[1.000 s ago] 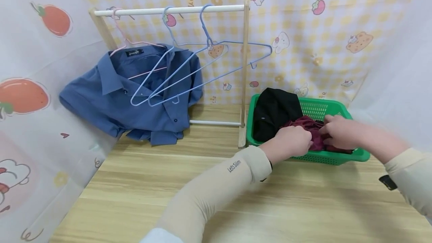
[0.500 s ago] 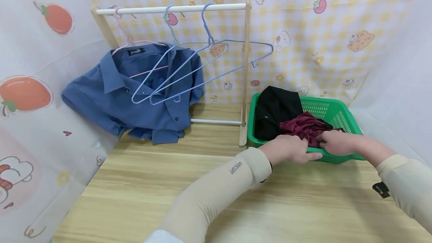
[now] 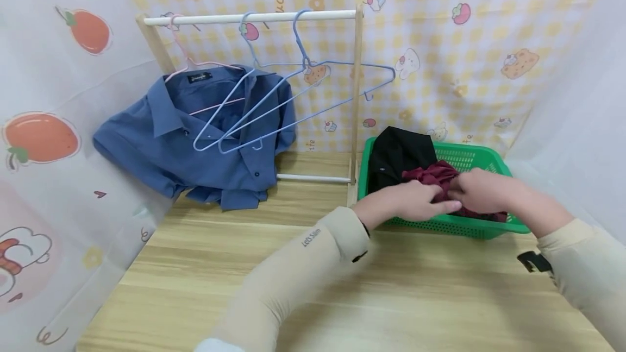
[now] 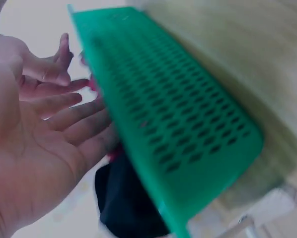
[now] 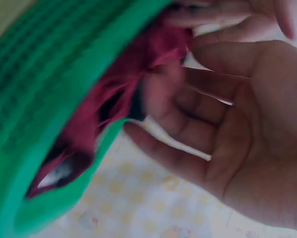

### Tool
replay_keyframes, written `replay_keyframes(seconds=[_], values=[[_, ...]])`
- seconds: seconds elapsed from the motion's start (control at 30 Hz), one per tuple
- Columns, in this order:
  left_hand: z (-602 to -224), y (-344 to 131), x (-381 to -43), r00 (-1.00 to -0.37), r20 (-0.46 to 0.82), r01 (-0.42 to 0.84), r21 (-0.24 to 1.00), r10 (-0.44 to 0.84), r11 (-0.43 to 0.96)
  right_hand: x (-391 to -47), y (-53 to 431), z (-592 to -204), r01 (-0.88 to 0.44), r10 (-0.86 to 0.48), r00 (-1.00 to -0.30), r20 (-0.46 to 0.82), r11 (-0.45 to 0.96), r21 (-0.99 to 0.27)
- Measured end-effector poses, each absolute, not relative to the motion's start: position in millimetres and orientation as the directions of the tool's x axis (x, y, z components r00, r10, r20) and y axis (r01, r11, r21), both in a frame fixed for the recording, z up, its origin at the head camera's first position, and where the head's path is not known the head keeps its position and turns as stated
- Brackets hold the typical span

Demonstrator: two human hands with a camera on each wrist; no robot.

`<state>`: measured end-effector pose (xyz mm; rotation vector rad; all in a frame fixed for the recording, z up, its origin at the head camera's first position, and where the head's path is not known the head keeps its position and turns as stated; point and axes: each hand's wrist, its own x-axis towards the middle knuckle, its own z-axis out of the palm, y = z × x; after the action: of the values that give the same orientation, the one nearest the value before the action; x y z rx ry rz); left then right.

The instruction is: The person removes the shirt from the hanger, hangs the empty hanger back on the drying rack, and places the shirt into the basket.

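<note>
At the green basket, both hands are over a crumpled maroon garment. My left hand is at the basket's front rim, and in the left wrist view its fingers extend past the rim towards the cloth. My right hand is over the garment's right part; its fingers are loosely bent beside the cloth in the right wrist view. Neither hand visibly grips anything. A folded black garment fills the basket's left side. Fingertip contact with the maroon cloth is blurred or hidden.
Left of the basket stands a rack with a white rail and wooden posts. A blue shirt hangs there on a pink hanger. Two blue hangers, one darker, hang bare beside it. The wooden tabletop extends in front.
The left hand has let go of the maroon cloth and drawn back slightly left. The right hand dipped to the front rim, then rose back over the garment. The rack has not changed.
</note>
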<state>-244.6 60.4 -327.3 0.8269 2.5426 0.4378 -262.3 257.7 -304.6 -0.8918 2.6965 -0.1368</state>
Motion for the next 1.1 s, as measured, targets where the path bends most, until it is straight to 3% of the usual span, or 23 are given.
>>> replay_keyframes(seconds=[0.1, 0.23, 0.53, 0.8, 1.1], values=[[-311, 35, -249, -0.735, -0.207, 0.481, 0.513, 0.646, 0.711, -262, 238, -294, -0.553, -0.588, -0.803, -0.098, 0.796, -0.248], [-289, -5, -251, -0.784, -0.050, 0.467, 0.608, 0.618, 0.642, -262, 210, -287, -0.469, -0.513, -0.858, 0.001, 0.783, -0.409], [-247, -103, -247, -0.923, 0.209, 0.363, 0.746, 0.322, 0.558, -279, 155, -284, -0.277, -0.363, -0.930, 0.051, 0.606, -0.746], [-228, -166, -241, -0.919, 0.371, 0.369, 0.693, 0.131, 0.619, -297, 123, -285, -0.162, -0.311, -0.950, 0.035, 0.392, -0.906], [-210, -223, -227, -0.891, 0.453, 0.323, 0.692, -0.039, 0.646, -311, 92, -284, -0.158, -0.284, -0.956, 0.075, 0.282, -0.946]])
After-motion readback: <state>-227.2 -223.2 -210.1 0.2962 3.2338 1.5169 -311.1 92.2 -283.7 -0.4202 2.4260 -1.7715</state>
